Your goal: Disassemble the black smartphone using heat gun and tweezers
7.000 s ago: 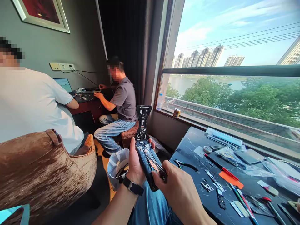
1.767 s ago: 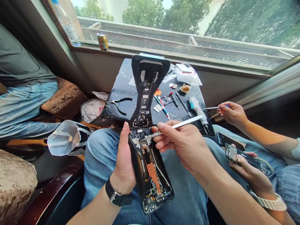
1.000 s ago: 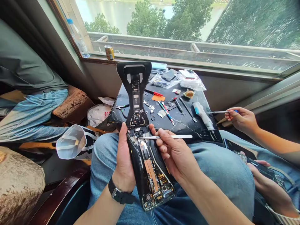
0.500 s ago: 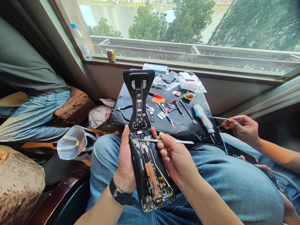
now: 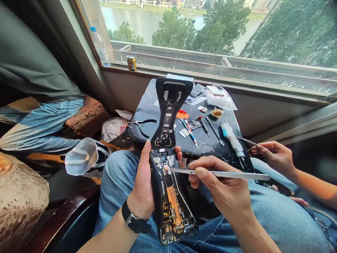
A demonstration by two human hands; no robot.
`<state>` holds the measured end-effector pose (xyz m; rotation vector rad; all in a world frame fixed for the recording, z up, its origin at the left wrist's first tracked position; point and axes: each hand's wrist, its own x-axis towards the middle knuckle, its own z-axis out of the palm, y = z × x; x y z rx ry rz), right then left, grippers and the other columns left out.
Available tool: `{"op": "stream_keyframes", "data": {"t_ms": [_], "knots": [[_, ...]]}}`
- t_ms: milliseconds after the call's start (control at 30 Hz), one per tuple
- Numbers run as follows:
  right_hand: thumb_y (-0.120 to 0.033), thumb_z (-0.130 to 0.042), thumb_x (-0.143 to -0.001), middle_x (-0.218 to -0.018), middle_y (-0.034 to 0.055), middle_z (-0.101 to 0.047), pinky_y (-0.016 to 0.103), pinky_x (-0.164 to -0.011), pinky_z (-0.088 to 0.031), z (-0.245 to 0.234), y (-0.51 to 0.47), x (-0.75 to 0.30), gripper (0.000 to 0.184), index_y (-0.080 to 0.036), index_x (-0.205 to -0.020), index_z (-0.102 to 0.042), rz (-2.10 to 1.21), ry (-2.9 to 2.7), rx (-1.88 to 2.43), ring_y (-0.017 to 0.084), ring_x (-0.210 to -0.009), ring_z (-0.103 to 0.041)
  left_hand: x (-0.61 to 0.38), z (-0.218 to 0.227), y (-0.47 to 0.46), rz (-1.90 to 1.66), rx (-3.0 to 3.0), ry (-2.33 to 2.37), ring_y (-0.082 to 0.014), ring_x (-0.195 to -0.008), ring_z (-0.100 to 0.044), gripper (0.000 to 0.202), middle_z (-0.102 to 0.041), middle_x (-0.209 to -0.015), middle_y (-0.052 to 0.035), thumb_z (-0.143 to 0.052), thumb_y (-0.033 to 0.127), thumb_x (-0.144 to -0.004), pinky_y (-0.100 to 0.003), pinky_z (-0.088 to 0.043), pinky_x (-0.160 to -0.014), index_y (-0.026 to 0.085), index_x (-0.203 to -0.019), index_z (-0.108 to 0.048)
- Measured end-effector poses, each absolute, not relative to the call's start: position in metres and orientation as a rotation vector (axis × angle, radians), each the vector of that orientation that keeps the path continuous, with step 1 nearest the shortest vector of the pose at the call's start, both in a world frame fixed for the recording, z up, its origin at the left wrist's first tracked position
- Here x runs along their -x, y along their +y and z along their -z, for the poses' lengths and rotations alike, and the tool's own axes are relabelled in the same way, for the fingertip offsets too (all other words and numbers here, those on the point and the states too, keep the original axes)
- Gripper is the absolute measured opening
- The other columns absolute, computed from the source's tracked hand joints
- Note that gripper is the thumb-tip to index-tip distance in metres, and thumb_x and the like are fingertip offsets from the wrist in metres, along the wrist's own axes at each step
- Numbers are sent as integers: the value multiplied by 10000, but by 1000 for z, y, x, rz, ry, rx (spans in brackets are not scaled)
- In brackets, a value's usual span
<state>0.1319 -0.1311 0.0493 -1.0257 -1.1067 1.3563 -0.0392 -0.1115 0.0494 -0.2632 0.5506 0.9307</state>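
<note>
An opened black electronic device [image 5: 163, 225], narrow at its waist, lies tilted over my lap with its circuit board and a copper-coloured strip [image 5: 173, 205] exposed. Its black back cover [image 5: 166, 116] stands raised at the far end, its inner side towards me. Wrapped round the device's left edge is my left hand [image 5: 143, 186], thumb on the near face and fingertips showing past the right edge. My right hand [image 5: 221, 189] pinches metal tweezers [image 5: 237, 174]. Their tips are at the upper middle of the board, by a small copper-coloured spot; whether they grip anything is too small to tell.
On the black table [image 5: 147, 102] lie pliers [image 5: 144, 128], a screwdriver [image 5: 204, 126], a metal spatula [image 5: 214, 130], a white-and-blue handheld tool [image 5: 233, 138] and plastic bags [image 5: 221, 96]. At right, a co-worker's hand [image 5: 275, 154] holds a thin tool. A paper bag [image 5: 81, 158] stands left.
My right hand has moved right and turned, so the tweezers extend farther out. Their tips have shifted slightly down the board. The raised cover appears farther right as the view shifts.
</note>
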Motion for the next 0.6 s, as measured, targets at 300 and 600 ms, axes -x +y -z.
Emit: {"op": "stream_keyframes", "data": {"t_ms": [300,600], "knots": [[-345,-884,-863,-724,17,-760,170,-571,-595,-47,-128,-136,107,-264,-931,-864,-1360,-1271,990,115,-601,-705,40,-45,-113,-849,276,461,-355,-975,-773,742,-775,-1044,-181,-431,754,-984,-535,-628,-888,113,-1239,-706],[-349,-878,-870,-712,18,-758,172,-587,-594,-49,-128,-141,111,-263,-940,-863,-1376,-1270,1003,116,-609,-696,41,-43,-114,-847,320,457,-328,-912,-786,677,-797,-1008,-151,-495,704,-994,-511,-628,-891,116,-1245,-718]]}}
